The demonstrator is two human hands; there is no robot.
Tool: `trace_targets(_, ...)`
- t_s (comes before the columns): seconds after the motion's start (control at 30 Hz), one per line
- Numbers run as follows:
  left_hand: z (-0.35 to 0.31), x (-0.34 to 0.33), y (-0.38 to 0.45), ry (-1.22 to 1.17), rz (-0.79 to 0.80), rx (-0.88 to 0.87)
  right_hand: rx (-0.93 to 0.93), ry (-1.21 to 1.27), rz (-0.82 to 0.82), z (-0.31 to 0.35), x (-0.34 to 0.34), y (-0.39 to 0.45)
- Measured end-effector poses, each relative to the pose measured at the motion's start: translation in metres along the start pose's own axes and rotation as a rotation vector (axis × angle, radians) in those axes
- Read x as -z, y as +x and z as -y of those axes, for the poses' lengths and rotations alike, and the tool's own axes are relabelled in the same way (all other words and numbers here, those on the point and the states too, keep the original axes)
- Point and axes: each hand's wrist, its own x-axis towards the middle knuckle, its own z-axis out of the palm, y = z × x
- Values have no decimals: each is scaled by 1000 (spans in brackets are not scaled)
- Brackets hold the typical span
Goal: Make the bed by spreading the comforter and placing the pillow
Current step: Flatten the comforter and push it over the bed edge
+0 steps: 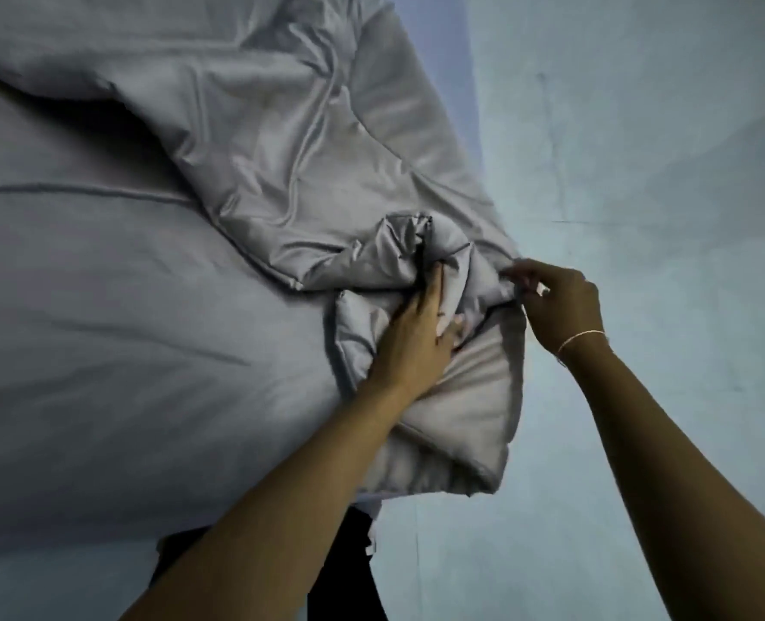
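Observation:
A grey comforter [282,141] lies crumpled across the right part of the bed [103,351], bunched into a thick wad at the bed's near right corner. My left hand [416,333] presses into that wad, fingers gripping its folds. My right hand [559,302] pinches the comforter's edge at the wad's right side, where it hangs over the bed edge. A thin bracelet circles my right wrist. No pillow is in view.
The bed's grey sheet shows bare on the left, with a seam line running across it. Pale blue floor [640,150] stretches along the bed's right side. My dark trouser legs [349,566] stand at the bed's near edge.

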Motion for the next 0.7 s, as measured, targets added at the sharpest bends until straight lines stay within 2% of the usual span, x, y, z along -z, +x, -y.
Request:
trace_targets(0.13, -73, -52, 6, -119, 314, 132, -118, 158, 10, -44, 47, -7)
trace_targets(0.2, -95, -65, 3, -221, 384, 198, -121, 212, 2, -67, 63, -16)
trace_targets(0.27, -95, -59, -7, -301, 252, 143, -137, 252, -11, -84, 66, -25)
trace_targets(0.37, -69, -40, -28, -191, -159, 55, -211, 333, -89, -104, 65, -37)
trace_targets(0.43, -43, -19, -38, -146, -430, 220, -228, 410, -126, -102, 55, -46)
trace_targets(0.5, -23, 5, -32, -246, -624, 478, -128, 433, -107, -84, 41, -59)
trace_targets(0.6, 1, 31, 6, -331, -732, 719, 153, 157, -74, -55, 8, -69)
trace_targets(0.7, 10, 44, 43, -415, -790, 786, 267, -63, -76, -47, -28, -62)
